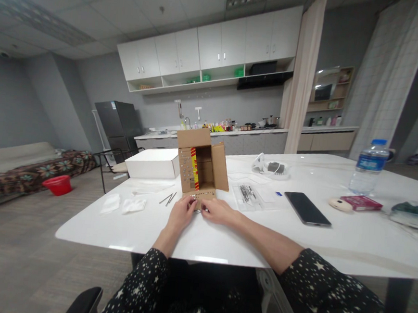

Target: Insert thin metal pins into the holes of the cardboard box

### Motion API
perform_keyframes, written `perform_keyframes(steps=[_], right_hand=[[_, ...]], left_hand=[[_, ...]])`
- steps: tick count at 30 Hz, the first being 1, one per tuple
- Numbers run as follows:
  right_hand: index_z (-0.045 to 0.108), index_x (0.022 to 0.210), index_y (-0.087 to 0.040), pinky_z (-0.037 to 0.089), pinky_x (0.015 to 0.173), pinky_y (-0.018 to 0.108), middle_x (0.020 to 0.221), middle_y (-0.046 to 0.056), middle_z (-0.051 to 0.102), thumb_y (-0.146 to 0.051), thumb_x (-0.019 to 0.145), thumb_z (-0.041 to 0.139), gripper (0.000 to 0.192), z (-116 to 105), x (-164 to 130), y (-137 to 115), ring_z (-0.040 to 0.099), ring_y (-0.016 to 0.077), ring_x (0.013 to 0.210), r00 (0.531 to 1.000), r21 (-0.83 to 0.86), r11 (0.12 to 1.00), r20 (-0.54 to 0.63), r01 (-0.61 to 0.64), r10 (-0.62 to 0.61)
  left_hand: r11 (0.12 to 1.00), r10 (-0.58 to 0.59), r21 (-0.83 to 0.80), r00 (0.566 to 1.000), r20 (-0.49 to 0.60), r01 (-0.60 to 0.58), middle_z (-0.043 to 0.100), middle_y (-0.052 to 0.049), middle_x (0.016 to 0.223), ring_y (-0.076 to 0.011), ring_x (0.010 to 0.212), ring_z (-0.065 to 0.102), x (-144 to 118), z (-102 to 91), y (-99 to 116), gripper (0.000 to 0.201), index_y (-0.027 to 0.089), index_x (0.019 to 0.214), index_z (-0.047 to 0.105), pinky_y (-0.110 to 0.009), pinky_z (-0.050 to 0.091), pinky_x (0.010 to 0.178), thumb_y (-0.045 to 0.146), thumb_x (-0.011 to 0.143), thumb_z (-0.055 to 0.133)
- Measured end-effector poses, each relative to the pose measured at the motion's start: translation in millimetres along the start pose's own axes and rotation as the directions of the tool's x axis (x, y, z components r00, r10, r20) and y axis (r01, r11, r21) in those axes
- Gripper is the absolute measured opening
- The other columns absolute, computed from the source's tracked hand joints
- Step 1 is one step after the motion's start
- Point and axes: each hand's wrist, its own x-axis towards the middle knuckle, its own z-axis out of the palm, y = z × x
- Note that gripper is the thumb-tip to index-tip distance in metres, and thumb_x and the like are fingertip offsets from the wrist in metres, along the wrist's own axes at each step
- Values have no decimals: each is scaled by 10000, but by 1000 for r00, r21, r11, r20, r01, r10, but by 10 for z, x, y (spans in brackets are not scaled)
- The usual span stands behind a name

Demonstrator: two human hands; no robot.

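An open cardboard box (222, 169) stands on its side in front of me, its flaps spread and its mouth towards me. Rows of small shiny pieces dot its left flap (184, 169) and the front flap (209, 194), which lies on the table. My left hand (183, 211) is at the left of the front flap, thumb and fingers pinched together. From the right, my right hand (216, 211) touches the flap's near edge with fingers curled closed. Anything inside either pinch is too small to make out. Thin metal rods (168, 199) lie left of my left hand.
A white table (224, 244) carries a white box (152, 165), crumpled tissues (133, 206), a clear plastic case (252, 198) with small dark parts, a phone (306, 208), a pink pack (364, 203), a water bottle (369, 166) and a white basket (276, 169).
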Motion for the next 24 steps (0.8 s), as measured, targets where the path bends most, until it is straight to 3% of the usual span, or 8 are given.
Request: perform_keyframes(steps=[12, 24], right_hand=[[645, 1091, -238, 448, 678, 305, 949, 62, 726, -335, 905, 432, 298, 14, 7, 6, 664, 233, 825, 1000, 2, 1000, -3, 3, -3], [644, 1116, -238, 446, 680, 292, 963, 58, 725, -327, 916, 430, 306, 13, 0, 6, 658, 218, 823, 1000, -5, 1000, 0, 0, 0]], left_hand=[[999, -15, -34, 999, 38, 16, 714, -73, 942, -187, 816, 642, -1, 28, -16, 206, 191, 956, 681, -308, 481, 774, 292, 917, 506], [999, -28, -34, 998, 63, 30, 709, -60, 905, -168, 762, 624, -6, 21, 0, 217, 192, 939, 679, -291, 474, 736, 311, 921, 499]])
